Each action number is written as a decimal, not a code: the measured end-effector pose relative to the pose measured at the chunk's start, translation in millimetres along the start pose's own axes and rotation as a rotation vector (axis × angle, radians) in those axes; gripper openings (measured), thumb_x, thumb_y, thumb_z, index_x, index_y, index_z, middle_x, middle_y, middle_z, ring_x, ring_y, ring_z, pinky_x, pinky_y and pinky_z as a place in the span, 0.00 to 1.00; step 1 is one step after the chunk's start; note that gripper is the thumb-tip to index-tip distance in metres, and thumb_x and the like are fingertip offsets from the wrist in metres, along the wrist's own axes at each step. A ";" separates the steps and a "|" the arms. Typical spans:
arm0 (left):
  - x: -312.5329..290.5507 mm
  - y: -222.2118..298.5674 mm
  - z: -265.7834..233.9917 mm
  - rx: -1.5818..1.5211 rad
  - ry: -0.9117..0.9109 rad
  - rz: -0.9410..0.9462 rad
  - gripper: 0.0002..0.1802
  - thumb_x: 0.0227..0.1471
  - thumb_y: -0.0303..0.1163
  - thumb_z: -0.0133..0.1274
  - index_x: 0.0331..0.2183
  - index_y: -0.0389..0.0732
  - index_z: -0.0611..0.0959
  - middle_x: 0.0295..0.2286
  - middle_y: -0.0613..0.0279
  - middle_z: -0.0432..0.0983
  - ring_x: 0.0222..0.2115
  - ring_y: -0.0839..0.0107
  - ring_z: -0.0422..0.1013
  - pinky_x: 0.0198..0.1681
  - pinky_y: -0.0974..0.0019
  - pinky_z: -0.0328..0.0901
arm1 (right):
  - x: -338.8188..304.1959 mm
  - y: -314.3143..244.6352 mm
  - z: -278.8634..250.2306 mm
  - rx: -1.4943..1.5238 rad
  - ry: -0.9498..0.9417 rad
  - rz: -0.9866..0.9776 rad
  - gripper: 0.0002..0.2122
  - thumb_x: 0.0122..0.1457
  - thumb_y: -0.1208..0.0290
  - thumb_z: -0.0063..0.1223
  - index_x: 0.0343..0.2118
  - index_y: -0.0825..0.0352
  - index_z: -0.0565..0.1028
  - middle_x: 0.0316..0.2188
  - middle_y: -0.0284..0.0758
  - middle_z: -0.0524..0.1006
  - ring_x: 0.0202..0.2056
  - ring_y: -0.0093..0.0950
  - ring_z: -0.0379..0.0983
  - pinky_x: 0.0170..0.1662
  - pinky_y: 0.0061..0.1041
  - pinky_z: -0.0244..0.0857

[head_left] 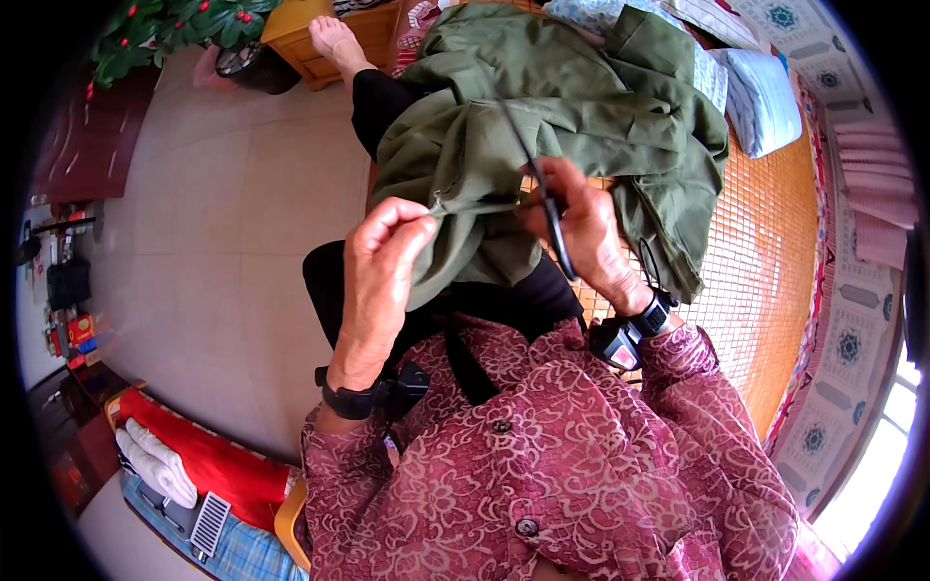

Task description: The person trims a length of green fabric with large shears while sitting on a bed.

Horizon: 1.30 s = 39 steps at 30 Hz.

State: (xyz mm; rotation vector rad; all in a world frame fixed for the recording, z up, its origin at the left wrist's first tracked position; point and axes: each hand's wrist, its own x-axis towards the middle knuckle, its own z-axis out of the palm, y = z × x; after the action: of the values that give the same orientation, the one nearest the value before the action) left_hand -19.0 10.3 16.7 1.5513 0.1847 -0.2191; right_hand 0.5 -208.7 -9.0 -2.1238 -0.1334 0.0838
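Pale square tiles cover the floor (223, 203). A woven bamboo mat (765, 252) lies over the bed on the right, with a light blue pillow (765, 97) at its far end and a patterned border cloth (852, 329) along its edge. Bright daylight comes through a window (877, 494) at lower right. A wooden cabinet (310, 34) and a red-berried plant (174, 24) stand at the top; a dark cabinet (92, 136) stands on the left.

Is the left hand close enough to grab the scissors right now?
Probably yes. The left hand pinches the green garment right beside the scissors that the right hand holds. Only a fold of cloth lies between, though the right hand's fingers already fill the handles.
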 end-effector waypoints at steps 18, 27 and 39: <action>5.1 1.9 0.4 -0.016 -0.048 -0.062 0.09 0.50 0.27 0.54 0.34 0.31 0.80 0.22 0.75 0.69 0.22 0.89 0.60 0.24 0.82 0.55 | -13.6 -17.2 -41.3 0.247 0.094 0.089 0.23 0.49 0.71 0.60 0.49 0.66 0.66 0.33 0.33 0.75 0.36 0.22 0.71 0.40 0.23 0.66; 7.1 5.0 7.8 -0.045 -0.002 -0.015 0.10 0.50 0.28 0.55 0.34 0.31 0.80 0.22 0.76 0.69 0.22 0.88 0.59 0.24 0.81 0.53 | -52.3 -20.9 -36.0 0.734 -0.623 0.412 0.22 0.56 0.57 0.47 0.45 0.72 0.68 0.27 0.32 0.74 0.30 0.19 0.69 0.35 0.17 0.60; 6.0 1.8 7.8 -0.073 0.045 0.018 0.10 0.50 0.27 0.55 0.34 0.31 0.81 0.22 0.75 0.69 0.22 0.88 0.58 0.24 0.81 0.53 | -51.0 -21.7 -29.3 0.678 -0.705 0.386 0.23 0.56 0.53 0.47 0.42 0.71 0.70 0.23 0.30 0.73 0.27 0.17 0.68 0.32 0.15 0.60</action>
State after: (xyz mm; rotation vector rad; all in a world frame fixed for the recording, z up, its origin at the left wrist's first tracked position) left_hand -12.9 2.4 17.0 1.4858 0.2117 -0.1623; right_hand -48.1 -228.5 25.2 -1.3400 -0.0869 0.9673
